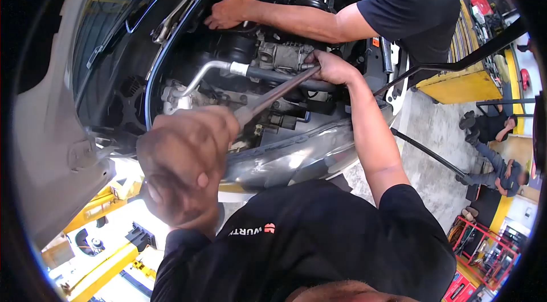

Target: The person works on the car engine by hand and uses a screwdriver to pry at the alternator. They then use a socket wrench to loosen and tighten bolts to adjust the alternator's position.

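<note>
A long-handled wrench (279, 92) slants across the engine bay, its shaft running from lower left to upper right. Close to the camera and blurred by motion, my left hand (185, 159) is wrapped round its near end. My right hand (335, 68) closes round the far end, right beside a grey metal engine part (282, 54); the tool's head is hidden there. Below the shaft lies a dark hose (268, 75), joined to a bent silver pipe (205, 72).
Across the bay, a co-worker's hand (228, 13) reaches among the engine parts from the upper right. The car's front edge (293, 159) lies between my body and the engine. A yellow tool cart (456, 88) stands at right, and two people sit farther off.
</note>
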Demonstrator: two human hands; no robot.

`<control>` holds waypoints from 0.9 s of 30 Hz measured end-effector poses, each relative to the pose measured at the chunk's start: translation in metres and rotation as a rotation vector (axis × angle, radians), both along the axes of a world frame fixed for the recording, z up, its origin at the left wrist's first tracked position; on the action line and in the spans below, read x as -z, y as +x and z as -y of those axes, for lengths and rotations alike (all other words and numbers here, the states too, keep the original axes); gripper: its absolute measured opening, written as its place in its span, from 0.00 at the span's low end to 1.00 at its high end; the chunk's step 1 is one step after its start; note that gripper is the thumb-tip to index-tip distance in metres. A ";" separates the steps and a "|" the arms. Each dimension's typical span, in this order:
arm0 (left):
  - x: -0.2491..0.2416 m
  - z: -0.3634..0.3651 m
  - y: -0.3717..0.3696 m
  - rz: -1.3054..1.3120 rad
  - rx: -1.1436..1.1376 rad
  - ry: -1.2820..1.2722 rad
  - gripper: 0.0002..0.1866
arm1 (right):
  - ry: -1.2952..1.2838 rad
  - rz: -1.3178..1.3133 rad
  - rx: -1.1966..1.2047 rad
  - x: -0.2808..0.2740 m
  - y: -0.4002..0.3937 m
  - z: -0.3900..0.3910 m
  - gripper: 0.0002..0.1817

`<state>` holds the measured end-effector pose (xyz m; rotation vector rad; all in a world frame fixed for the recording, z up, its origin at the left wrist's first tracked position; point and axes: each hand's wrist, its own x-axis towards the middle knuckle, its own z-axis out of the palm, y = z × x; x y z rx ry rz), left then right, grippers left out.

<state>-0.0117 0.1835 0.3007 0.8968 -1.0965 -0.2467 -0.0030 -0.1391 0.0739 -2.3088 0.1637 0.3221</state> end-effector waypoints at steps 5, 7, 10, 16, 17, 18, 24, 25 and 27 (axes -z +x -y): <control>-0.031 0.030 0.043 -0.133 0.061 0.037 0.19 | 0.109 0.034 -0.050 0.025 0.002 0.008 0.24; -0.046 0.047 0.069 -0.143 0.094 0.046 0.19 | 0.129 0.010 -0.060 0.024 0.002 0.009 0.24; -0.060 0.079 0.094 -0.211 0.194 0.124 0.17 | 0.035 0.015 -0.123 0.033 0.004 0.012 0.24; -0.071 0.128 0.117 -0.488 -0.114 0.010 0.18 | 0.133 -0.038 -0.131 0.046 0.007 0.013 0.27; -0.071 0.126 0.121 -0.478 -0.026 -0.002 0.18 | 0.146 -0.034 -0.105 0.041 0.005 0.011 0.27; -0.070 0.121 0.126 -0.470 0.062 -0.011 0.18 | 0.160 -0.032 -0.079 0.037 0.004 0.009 0.27; -0.042 0.055 0.101 -0.101 0.297 0.101 0.16 | 0.018 -0.025 -0.172 0.017 0.004 0.005 0.29; -0.039 0.046 0.086 -0.070 0.255 0.091 0.16 | 0.020 -0.027 -0.170 0.022 0.004 0.006 0.29; -0.029 0.029 0.065 0.011 0.214 0.073 0.16 | -0.031 0.023 -0.185 0.033 0.006 0.008 0.31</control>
